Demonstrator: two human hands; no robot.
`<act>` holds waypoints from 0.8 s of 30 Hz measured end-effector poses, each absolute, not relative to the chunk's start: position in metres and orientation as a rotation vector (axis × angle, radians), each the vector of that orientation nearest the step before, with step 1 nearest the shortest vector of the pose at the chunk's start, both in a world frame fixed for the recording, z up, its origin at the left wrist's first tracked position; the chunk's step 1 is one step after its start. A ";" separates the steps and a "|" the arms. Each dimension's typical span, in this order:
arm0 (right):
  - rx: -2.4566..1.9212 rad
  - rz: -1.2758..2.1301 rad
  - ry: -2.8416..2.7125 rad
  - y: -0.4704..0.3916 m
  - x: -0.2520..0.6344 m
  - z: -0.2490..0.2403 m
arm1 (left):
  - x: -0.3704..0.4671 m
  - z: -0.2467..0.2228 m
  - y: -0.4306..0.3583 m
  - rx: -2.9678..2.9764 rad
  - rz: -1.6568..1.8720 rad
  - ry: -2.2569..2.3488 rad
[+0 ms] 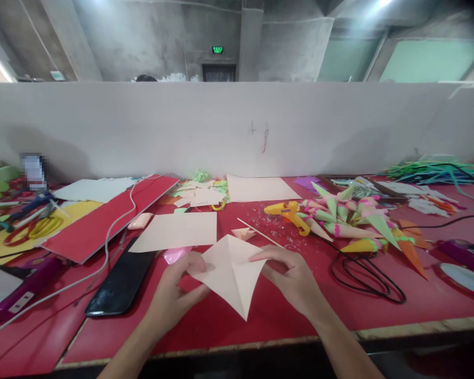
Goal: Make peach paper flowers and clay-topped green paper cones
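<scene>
A pale peach sheet of paper (228,271), creased down its middle, is held up above the red table near its front edge. My left hand (180,284) pinches its left corner between thumb and fingers. On the opposite side, my right hand (290,273) grips the right corner the same way. The sheet bends along the crease, with one point toward me. Just behind it lie a small folded peach paper piece (243,233) and a thin stick (260,233). A flat peach sheet (177,231) rests to the left, beside a pink glossy item (177,255).
A black phone (120,281) lies left, near a red board (114,218) crossed by a white cable. Right of centre are a yellow glue gun (290,213), its black cord (369,276) and a pile of paper cones (349,216). A white partition (205,129) stands behind.
</scene>
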State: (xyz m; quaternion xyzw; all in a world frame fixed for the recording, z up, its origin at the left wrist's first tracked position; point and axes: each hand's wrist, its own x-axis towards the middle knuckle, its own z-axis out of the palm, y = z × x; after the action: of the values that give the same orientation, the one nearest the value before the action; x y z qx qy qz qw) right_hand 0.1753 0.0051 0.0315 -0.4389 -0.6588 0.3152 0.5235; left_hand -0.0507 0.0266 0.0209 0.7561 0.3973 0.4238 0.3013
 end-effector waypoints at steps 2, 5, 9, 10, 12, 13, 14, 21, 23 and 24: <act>-1.063 0.778 -1.570 0.005 0.176 0.031 | -0.051 0.024 0.026 2.052 1.093 1.071; -1.050 0.814 -1.575 0.004 0.176 0.032 | -0.051 0.030 0.026 2.005 1.082 1.136; -1.035 0.821 -1.599 0.003 0.175 0.033 | -0.050 0.034 0.025 1.858 1.090 1.207; -1.043 0.811 -1.593 0.003 0.174 0.034 | -0.050 0.034 0.025 1.820 1.118 1.236; -1.059 0.807 -1.561 0.003 0.173 0.034 | -0.048 0.035 0.024 1.751 1.160 1.300; -1.071 0.811 -1.535 0.003 0.173 0.034 | -0.047 0.035 0.024 1.715 1.168 1.323; -1.087 0.819 -1.513 0.003 0.173 0.034 | -0.047 0.036 0.023 1.681 1.168 1.332; -1.211 0.797 -1.543 0.002 0.171 0.035 | -0.042 0.034 0.021 1.587 1.127 1.031; -1.211 0.774 -1.566 0.003 0.171 0.034 | -0.042 0.035 0.022 1.634 1.114 1.014; -1.205 0.765 -1.571 0.003 0.171 0.034 | -0.041 0.036 0.022 1.663 1.120 1.039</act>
State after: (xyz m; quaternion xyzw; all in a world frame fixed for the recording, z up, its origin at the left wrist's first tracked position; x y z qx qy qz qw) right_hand 0.1705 0.0030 0.0338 -0.4957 -0.6462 0.3147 0.4875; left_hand -0.0412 0.0220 0.0357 0.6657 0.4160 0.4484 0.4275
